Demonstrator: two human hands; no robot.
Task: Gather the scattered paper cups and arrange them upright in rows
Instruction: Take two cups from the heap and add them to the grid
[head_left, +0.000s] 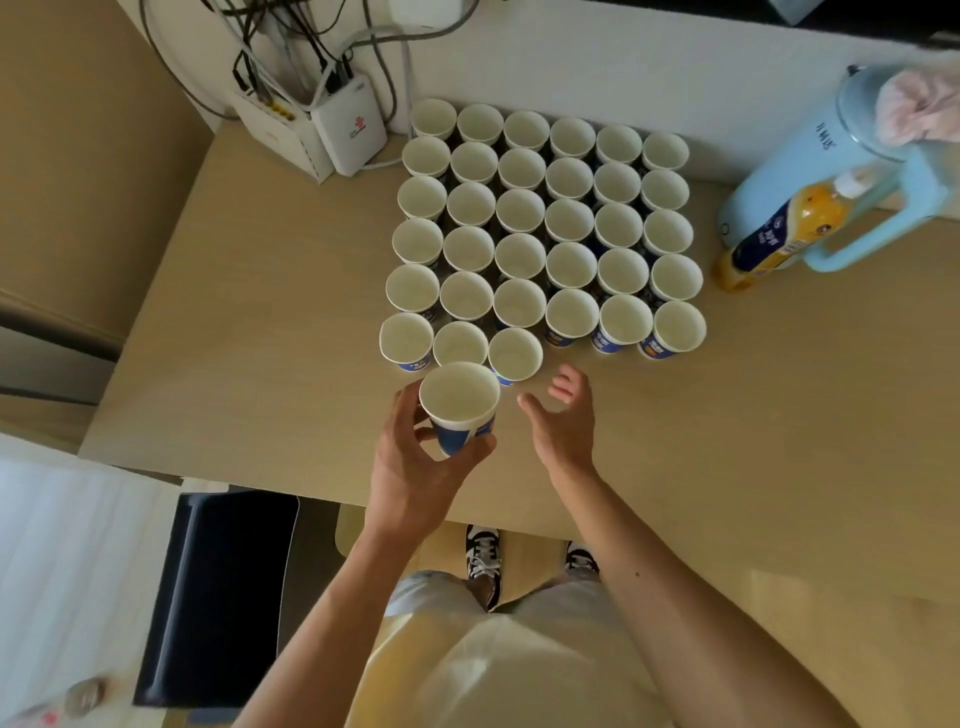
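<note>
Several white paper cups with blue print stand upright in tight rows (545, 223) on the tan table (260, 322). The nearest row holds three cups at its left end, the last one (515, 355) just beyond my hands. My left hand (415, 457) grips one more cup (460, 408) upright by its lower wall, lifted a little in front of that row. My right hand (563, 415) hovers beside it to the right, fingers relaxed and spread, holding nothing.
A light blue jug (841, 171) and a yellow bottle (779, 228) stand at the right of the rows. Two white router boxes (322, 130) with cables sit at the back left against the wall. The table's near edge runs just below my wrists.
</note>
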